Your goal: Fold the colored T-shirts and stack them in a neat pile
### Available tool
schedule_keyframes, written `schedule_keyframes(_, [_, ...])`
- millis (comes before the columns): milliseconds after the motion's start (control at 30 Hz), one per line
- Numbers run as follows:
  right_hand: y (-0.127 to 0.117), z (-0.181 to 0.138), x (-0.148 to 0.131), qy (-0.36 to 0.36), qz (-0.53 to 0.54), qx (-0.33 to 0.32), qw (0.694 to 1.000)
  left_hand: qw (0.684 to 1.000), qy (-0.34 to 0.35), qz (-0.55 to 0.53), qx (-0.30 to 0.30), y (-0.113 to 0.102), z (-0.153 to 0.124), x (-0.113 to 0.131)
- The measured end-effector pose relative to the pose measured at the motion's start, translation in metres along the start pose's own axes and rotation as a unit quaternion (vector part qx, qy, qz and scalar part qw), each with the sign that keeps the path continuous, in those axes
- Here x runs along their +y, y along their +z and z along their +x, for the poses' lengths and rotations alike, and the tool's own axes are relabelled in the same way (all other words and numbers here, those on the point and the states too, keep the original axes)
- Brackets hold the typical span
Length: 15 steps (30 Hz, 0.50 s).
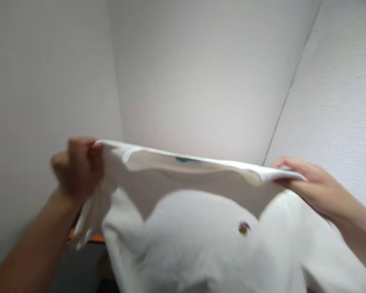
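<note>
A white shirt (195,236) hangs stretched between my two hands, held up by its top edge at the shoulders. My left hand (82,165) is closed round the left shoulder, blurred by motion. Pinched between the thumb and fingers of my right hand (305,179) is the right shoulder. The neckline sags open in the middle, and a small green label (186,159) shows inside the collar. On the front of the shirt sits a small brown emblem (244,228), too blurred to read. The lower part of the shirt runs out of view.
Pale walls (201,81) meet in a corner behind the shirt, with a dark seam line running up on the right. At lower left an orange edge (94,238) shows partly behind the cloth, with dark shapes below it.
</note>
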State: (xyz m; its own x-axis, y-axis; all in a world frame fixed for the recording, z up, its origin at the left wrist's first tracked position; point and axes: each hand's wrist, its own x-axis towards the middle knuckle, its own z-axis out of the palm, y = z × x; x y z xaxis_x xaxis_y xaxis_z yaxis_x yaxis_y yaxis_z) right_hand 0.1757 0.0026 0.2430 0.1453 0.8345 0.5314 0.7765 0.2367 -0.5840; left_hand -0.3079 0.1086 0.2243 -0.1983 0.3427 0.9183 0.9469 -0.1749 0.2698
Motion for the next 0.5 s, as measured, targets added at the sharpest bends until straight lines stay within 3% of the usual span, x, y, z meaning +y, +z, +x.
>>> schedule_keyframes(33, [0.011,0.033,-0.003,-0.034,-0.066,0.007,0.997,0.997,0.025,0.052,-0.049,0.021,0.023,0.011])
schedule_keyframes(100, [0.045,0.093,-0.002,-0.058,-0.199,0.037,0.978,0.988,0.072,0.055,-0.127,0.069,0.056,0.036])
schedule_keyframes(133, [0.067,0.115,0.002,-0.058,-0.229,0.040,0.971,0.965,0.121,0.068,-0.221,0.092,0.063,0.047])
schedule_keyframes(167, [0.090,0.130,0.009,-0.059,-0.259,0.038,0.963,0.957,0.128,0.070,-0.252,0.114,0.061,0.056])
schedule_keyframes(233, [0.137,0.137,0.029,-0.061,-0.289,0.013,0.955,0.937,0.141,0.072,-0.310,0.151,0.035,0.065])
schedule_keyframes(367, [0.217,0.100,0.084,-0.058,-0.309,-0.108,0.943,0.890,0.147,0.061,-0.427,0.196,-0.068,0.053])
schedule_keyframes(433, [0.245,0.080,0.115,-0.050,-0.309,-0.153,0.937,0.872,0.127,0.068,-0.468,0.211,-0.112,0.038])
schedule_keyframes(500, [0.263,0.070,0.144,-0.029,-0.317,-0.198,0.927,0.852,0.096,0.077,-0.508,0.222,-0.140,0.024])
